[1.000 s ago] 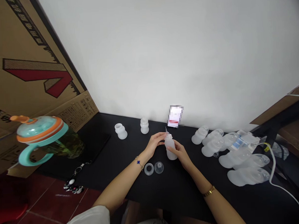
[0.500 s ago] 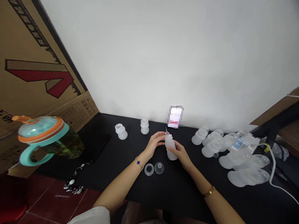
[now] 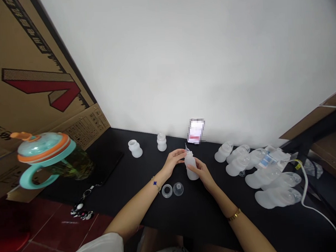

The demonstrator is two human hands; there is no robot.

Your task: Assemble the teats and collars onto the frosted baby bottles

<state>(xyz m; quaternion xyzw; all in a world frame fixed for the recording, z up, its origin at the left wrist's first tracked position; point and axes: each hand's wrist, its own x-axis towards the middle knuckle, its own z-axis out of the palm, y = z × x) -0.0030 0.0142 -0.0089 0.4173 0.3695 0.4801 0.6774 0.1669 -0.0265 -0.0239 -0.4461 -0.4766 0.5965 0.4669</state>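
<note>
A frosted white baby bottle [image 3: 191, 172] stands uncapped in front of me, with my right hand [image 3: 202, 172] wrapped round its lower body. At its mouth, my left hand [image 3: 173, 160] pinches a thin, clear, pointed piece [image 3: 186, 147]; its exact kind is too small to make out. My left fingertips are close against the bottle's neck. On the black table in front of the bottle lie a translucent screw ring [image 3: 167, 191] and, just right of it, a clear domed cap [image 3: 178, 189].
An open bottle body [image 3: 135, 149] and a capped bottle [image 3: 161, 142] stand at the back left. A phone [image 3: 196, 131] leans on the wall. Several capped bottles [image 3: 277, 197] lie or stand at right near a white cable [image 3: 306, 183]. A large lidded cup [image 3: 52, 159] is at left.
The view has shifted very slightly. Both hands keep their places at the bottle, and the pointed piece stays at its mouth.
</note>
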